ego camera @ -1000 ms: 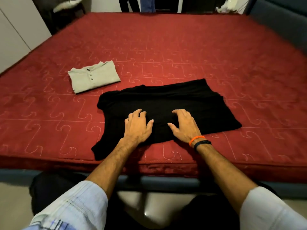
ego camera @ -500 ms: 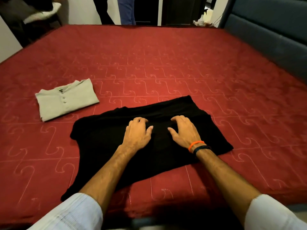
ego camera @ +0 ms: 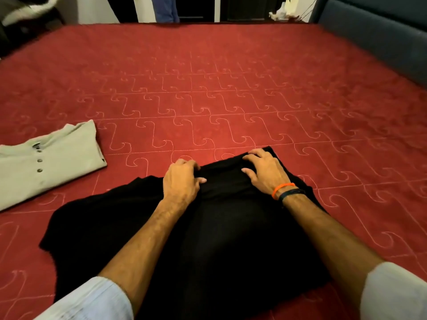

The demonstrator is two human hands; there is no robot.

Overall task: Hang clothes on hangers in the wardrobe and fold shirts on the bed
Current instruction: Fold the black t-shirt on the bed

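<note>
On the red bed (ego camera: 231,88), stitched all over with pale hook-shaped lines, a black shirt (ego camera: 208,245) spread flat at the near edge, its far hem bunched a little under both hands. To the right, along the bed's side, a dark blue padded headboard (ego camera: 374,31). At the left border, well apart from the black one, a folded pale grey shirt (ego camera: 46,167) lying flat, collar and three small buttons facing up, partly cut off by the picture's edge. Beyond the far end of the bed, trouser legs of someone standing (ego camera: 165,9) and dark doors, too dim to tell more.

Reaching forward over the black cloth, two bare forearms with light sleeves pushed up. At the far hem, left hand (ego camera: 181,181) with fingers curled down over the edge, seemingly pinching a fold of the cloth, thumb lying along it. Just beside, right hand (ego camera: 265,174) with fingers bent and spread, tips pressing into and gripping the same far hem near its corner. On the right wrist, an orange band (ego camera: 283,189) and next to it a dark band (ego camera: 292,194).
</note>
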